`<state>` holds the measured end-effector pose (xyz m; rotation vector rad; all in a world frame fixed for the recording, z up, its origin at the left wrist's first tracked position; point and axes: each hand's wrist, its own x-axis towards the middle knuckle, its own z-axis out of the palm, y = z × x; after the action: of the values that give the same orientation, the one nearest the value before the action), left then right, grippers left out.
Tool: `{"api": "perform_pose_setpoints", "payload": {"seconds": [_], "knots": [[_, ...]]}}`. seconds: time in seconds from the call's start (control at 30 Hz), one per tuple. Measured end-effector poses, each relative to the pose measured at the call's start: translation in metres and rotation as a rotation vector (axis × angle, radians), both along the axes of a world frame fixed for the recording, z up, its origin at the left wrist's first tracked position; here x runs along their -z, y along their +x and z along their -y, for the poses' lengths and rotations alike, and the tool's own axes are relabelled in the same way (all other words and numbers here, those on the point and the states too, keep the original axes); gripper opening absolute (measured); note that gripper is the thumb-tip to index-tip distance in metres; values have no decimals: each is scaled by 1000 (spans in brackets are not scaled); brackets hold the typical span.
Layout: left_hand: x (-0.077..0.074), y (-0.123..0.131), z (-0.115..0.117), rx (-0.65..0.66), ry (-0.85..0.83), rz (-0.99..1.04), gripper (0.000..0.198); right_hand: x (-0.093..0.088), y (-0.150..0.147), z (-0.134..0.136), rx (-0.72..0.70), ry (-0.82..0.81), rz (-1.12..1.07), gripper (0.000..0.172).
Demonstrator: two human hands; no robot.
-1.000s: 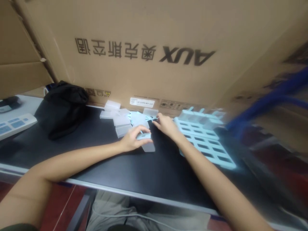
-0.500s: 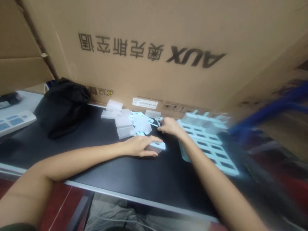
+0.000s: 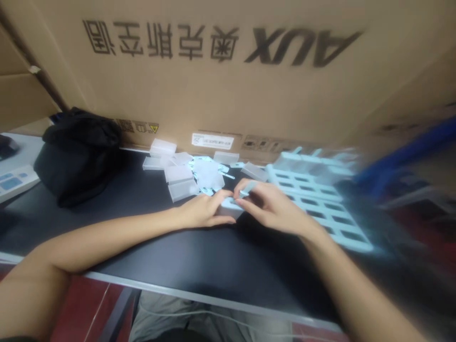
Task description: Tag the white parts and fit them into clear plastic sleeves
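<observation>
My left hand grips a popsicle mold, a translucent box with a light-blue top, resting on the black table. Just to its right, my right hand pinches a light-blue popsicle stick over the mold's top. Whether the stick's end enters the slot is hidden by the fingers. Behind my left hand lie a pile of light-blue sticks and pieces and several translucent mold boxes. Right of my hands stands a light-blue mold rack with rows of openings, some filled molds at its far end.
A large cardboard box walls off the back of the table. On the left sit a black cloth bag and a white panel with blue keys. A blue bar slants behind the rack.
My right hand has brought a stick from the pile back to the mold under my left hand. The left hand keeps its hold. The view has shifted slightly.
</observation>
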<state>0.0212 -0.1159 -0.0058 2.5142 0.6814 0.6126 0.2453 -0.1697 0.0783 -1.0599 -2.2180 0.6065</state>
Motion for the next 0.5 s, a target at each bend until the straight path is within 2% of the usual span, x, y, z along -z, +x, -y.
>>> {"api": "perform_pose_setpoints", "payload": {"seconds": [0.1,0.17,0.37,0.5], "knots": [[0,1,0,-23,14,0,70,6,-2,0,1,86,75,15],[-1,2,2,-21,23,-4,72,11,-1,0,9,111,125,19],[-1,-3,4,-31,-46,-74,89,36,-10,4,169,157,251,47],[9,-8,-2,-37,27,101,92,53,-29,9,348,283,193,69]]}}
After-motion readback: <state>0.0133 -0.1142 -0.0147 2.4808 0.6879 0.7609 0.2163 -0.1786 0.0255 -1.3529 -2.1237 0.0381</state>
